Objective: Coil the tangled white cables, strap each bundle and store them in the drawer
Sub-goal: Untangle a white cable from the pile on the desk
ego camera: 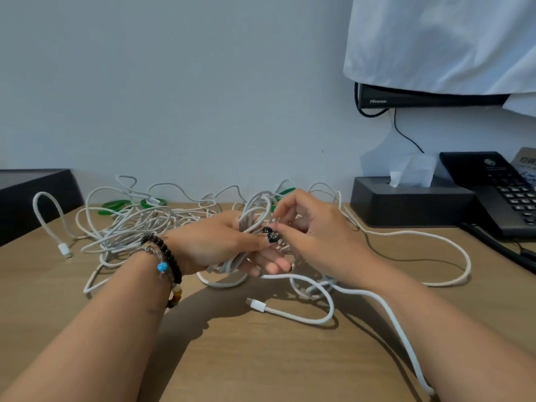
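A heap of tangled white cables (139,224) spreads over the wooden desk (261,358). My left hand (220,245) grips a coiled bundle of white cable (255,210) at the desk's middle, with its loops rising above the fist. My right hand (313,227) is right beside it, fingers curled and pinching strands of the same bundle. A loose white cable with a plug end (256,304) trails over the desk below the hands and runs toward the lower right. Green straps (116,205) lie behind the heap near the wall.
A black box (32,195) stands at the left edge. At the right are a dark tissue box (406,203) and a black desk phone (499,192). A cloth-covered screen (435,95) hangs on the wall above them.
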Demonstrator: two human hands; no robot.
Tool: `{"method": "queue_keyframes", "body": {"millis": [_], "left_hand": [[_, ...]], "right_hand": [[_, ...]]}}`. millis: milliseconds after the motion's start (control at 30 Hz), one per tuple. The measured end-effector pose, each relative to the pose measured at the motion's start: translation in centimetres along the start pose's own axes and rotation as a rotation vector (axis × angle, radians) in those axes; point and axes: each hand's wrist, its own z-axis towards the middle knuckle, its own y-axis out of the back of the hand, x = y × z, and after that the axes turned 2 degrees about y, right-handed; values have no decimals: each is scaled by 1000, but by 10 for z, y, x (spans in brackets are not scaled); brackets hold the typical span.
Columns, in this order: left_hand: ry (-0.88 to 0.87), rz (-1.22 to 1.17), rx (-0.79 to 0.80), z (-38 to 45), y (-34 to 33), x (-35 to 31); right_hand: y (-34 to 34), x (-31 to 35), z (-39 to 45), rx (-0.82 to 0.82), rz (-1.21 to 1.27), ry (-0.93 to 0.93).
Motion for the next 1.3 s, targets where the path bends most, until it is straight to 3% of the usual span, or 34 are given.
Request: {"method": "queue_keyframes", "body": {"millis": [100,200,433,633,767,867,1100,1200,1300], "left_hand": [[106,-23,91,-6,7,-3],[105,-22,57,-7,8,-1],[-174,-342,-388,6,18,7],[-297,-391,-646,14,8,8],[-380,-674,-792,7,25,3],[-458,-730,-783,2,36,4],[-435,-615,-776,8,27,8],[-386,-483,-680,15,13,12],[-352,-416,-570,19,0,14]], "right_hand": [[0,0,0,104,55,-81],[4,-5,3,114,83,-126],[26,-10,8,74,-15,-164],[34,-7,10,51,-43,-168],[39,-9,10,77,-227,-152],[33,-9,6,57,-23,-186],[18,0,13,-248,937,-331],[24,-1,12,-191,1002,-333],[16,0,9,-45,791,-297]]}}
